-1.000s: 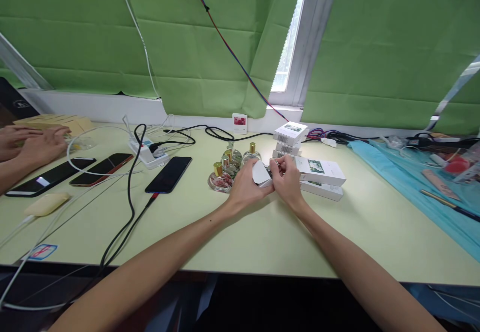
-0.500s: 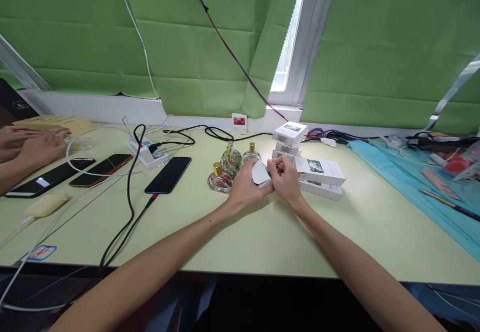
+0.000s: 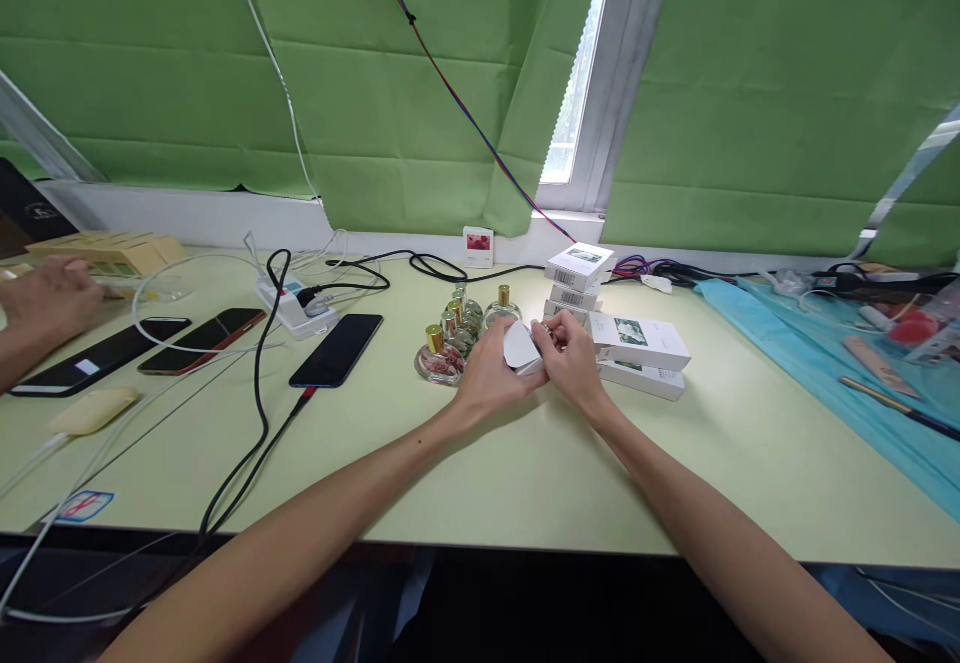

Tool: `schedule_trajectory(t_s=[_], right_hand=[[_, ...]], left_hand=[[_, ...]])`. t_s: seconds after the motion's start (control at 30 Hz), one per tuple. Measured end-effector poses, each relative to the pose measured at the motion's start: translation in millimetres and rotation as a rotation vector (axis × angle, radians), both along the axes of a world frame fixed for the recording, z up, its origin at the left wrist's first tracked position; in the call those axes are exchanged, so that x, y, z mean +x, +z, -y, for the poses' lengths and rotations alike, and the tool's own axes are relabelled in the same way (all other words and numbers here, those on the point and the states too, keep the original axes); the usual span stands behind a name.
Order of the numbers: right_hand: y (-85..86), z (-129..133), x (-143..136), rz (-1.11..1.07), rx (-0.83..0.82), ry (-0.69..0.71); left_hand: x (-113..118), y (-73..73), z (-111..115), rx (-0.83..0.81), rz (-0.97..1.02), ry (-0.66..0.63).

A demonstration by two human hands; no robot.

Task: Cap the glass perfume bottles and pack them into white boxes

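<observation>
A small white carton point(image 3: 520, 345) sits tilted in my left hand point(image 3: 486, 371), its fingers wrapped round it above the table. My right hand point(image 3: 571, 361) is closed in a pinch at the carton's right end. Something small and dark or shiny shows at those fingertips, too little to name. Beside my left hand stand several round glass bottles with gold or silver caps: one with pinkish contents point(image 3: 439, 365), green-tinted ones point(image 3: 472, 313) and a clear one point(image 3: 502, 311) behind. Just right of my right hand lie white cartons with a picture point(image 3: 651, 343), one upon another.
More white boxes point(image 3: 580, 265) are stacked behind my right hand. Leftward lie a black phone point(image 3: 337, 348), a power strip point(image 3: 296, 311), cables and two more phones. Another person's hand point(image 3: 56, 298) is at far left. Blue plastic sheeting point(image 3: 795, 343) covers the right side.
My left hand and the carton stay in place; my right fingertips shift very slightly. At far left, the other person's hands have moved further left.
</observation>
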State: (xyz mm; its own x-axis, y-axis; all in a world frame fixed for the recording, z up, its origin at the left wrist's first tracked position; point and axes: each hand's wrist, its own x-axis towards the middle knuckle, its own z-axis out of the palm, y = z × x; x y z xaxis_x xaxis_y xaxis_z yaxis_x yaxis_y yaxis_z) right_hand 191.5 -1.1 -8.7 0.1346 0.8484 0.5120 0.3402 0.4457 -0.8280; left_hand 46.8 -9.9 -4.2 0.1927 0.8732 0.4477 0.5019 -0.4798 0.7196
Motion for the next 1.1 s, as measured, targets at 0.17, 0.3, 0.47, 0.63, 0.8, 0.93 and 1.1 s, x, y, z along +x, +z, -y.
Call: schedule_trajectory(t_s=[0.17, 0.3, 0.47, 0.63, 0.8, 0.93, 1.1], right_hand=[[2.4, 0.4, -0.4, -0.084, -0.035, 0.043], [7.0, 1.7, -0.9, -0.245, -0.112, 0.105], [13.9, 1.6, -1.2, -0.548, -0.245, 0.163], [20.2, 3.3, -1.8, -0.707, -0.376, 0.195], [23.6, 5.1, -2.6, -0.704, -0.378, 0.163], [23.6, 6.3, -2.9, -0.684, -0.390, 0.121], [21.1, 6.6, -3.9, -0.707, -0.424, 0.128]], left_hand=[[-0.2, -0.4, 0.3, -0.010, 0.011, 0.007], [0.6, -0.7, 1.5, -0.011, 0.050, -0.003], [2.8, -3.6, 2.2, 0.019, 0.092, -0.001], [4.8, -6.7, 2.8, 0.023, 0.151, -0.011], [4.6, -6.1, 4.6, 0.000, 0.188, -0.010], [4.1, -4.9, 5.4, -0.010, 0.196, -0.016], [4.7, -4.4, 5.1, -0.016, 0.202, -0.035]])
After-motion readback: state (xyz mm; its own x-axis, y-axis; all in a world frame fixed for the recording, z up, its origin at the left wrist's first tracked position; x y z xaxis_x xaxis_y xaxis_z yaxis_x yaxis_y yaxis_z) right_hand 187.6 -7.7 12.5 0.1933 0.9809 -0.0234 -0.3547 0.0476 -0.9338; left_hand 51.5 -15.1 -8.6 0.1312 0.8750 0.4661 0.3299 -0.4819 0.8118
